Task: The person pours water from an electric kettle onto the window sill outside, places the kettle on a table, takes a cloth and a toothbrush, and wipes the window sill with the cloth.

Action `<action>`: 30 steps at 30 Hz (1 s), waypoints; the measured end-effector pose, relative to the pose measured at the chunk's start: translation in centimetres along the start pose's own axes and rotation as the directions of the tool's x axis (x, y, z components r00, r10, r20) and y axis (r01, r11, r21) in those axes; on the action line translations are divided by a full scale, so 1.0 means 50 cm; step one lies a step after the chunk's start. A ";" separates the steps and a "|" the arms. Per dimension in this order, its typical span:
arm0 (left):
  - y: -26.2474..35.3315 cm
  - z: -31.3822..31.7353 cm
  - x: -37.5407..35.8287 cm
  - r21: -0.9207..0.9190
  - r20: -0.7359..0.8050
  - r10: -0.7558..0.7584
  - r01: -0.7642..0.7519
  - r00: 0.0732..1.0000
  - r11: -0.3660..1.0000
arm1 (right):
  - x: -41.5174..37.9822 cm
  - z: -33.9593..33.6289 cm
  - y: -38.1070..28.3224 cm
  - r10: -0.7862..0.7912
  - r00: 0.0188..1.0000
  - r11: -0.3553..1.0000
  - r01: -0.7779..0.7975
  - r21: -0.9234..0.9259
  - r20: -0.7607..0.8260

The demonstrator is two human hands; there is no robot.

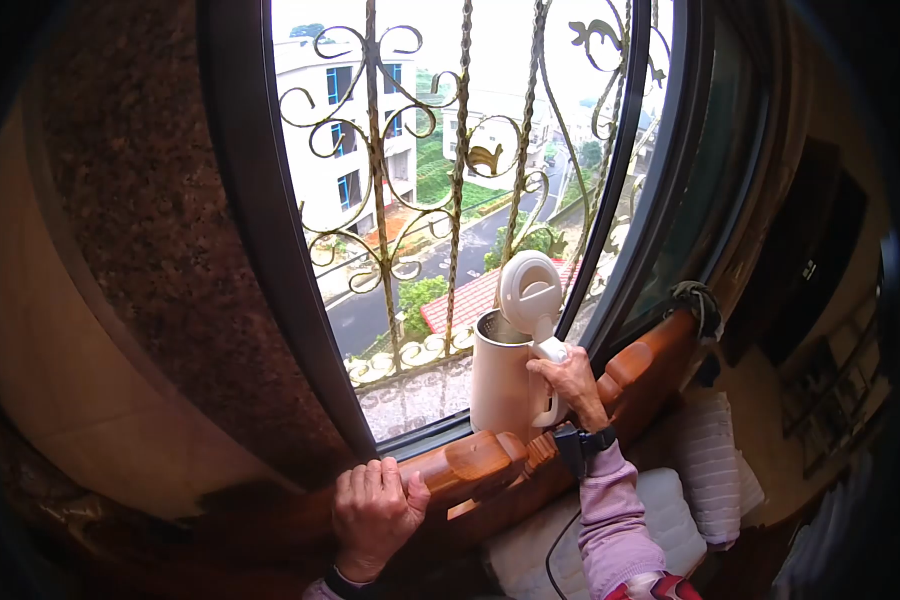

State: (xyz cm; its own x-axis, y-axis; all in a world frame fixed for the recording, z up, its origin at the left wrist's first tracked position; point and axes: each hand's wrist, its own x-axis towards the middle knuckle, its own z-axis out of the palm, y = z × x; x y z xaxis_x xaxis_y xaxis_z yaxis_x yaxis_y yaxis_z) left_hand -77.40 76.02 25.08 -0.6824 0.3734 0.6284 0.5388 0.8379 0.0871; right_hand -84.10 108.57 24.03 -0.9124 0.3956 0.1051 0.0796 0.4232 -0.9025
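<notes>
A cream electric kettle [500,392] stands upright at the window opening, just beyond the wooden backrest rail [475,456]. Its lid [530,288] is tipped up, showing part of the metal inside. My right hand [574,384] is closed around the top of the kettle's handle, thumb toward the lid hinge. I wear a dark device [580,445] on the right wrist. At the lower left, my left hand [378,508] curls over the rail and grips it, well apart from the kettle. The kettle's base is partly hidden behind the rail.
Ornate metal bars [460,190] cover the open window, with a road and buildings outside. The dark window frame [315,300] borders a speckled stone wall [160,250]. A white cushion [660,510] and a striped pillow [708,470] lie below right. A dark cable [553,555] hangs near my right forearm.
</notes>
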 end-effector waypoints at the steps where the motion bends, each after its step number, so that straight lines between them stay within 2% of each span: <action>1: 0.004 -0.007 0.002 -0.007 0.024 -0.021 0.021 1.000 1.000 | 0.000 0.000 -0.003 -0.004 1.000 1.000 0.004 0.004 0.003; 4: 0.008 -0.011 0.002 -0.022 0.053 -0.039 0.040 0.998 0.999 | -0.005 -0.001 -0.006 -0.033 0.999 0.999 0.033 0.014 -0.002; 7: 0.007 -0.009 0.007 -0.033 0.049 -0.038 0.040 0.998 0.999 | 0.003 0.001 0.009 0.007 1.000 1.000 -0.007 0.004 -0.019; 10: 0.010 -0.016 0.004 -0.025 0.075 -0.044 0.046 0.996 0.999 | -0.002 0.004 0.005 -0.082 0.996 0.996 0.084 0.037 -0.046; 11: 0.011 -0.018 0.005 -0.019 0.085 -0.046 0.047 0.995 0.999 | -0.003 0.003 0.003 -0.062 0.997 0.997 0.064 0.045 -0.040; 20: 0.007 -0.013 0.005 -0.020 0.078 -0.040 0.042 0.996 0.999 | 0.002 0.002 0.012 -0.006 1.000 0.999 0.006 0.046 -0.005; 25: 0.006 -0.013 0.003 -0.011 0.084 -0.037 0.038 0.996 0.999 | 0.013 -0.012 0.030 -0.030 0.998 0.997 0.026 0.068 0.053; 28: 0.004 -0.012 0.005 -0.014 0.060 -0.026 0.027 0.998 1.000 | 0.001 0.013 0.018 -0.075 0.997 0.996 0.076 0.045 -0.016; 30: 0.005 -0.010 0.003 -0.018 0.038 -0.018 0.019 0.999 1.000 | 0.008 0.014 0.016 -0.087 0.996 0.996 0.087 0.019 -0.004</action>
State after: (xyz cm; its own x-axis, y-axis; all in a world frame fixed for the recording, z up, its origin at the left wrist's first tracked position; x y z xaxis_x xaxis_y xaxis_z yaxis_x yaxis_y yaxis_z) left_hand -77.10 76.07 25.59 -0.7101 0.3732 0.5971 0.5347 0.8375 0.1125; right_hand -84.71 108.48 23.07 -0.9141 0.3609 0.1849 -0.0077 0.4404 -0.8978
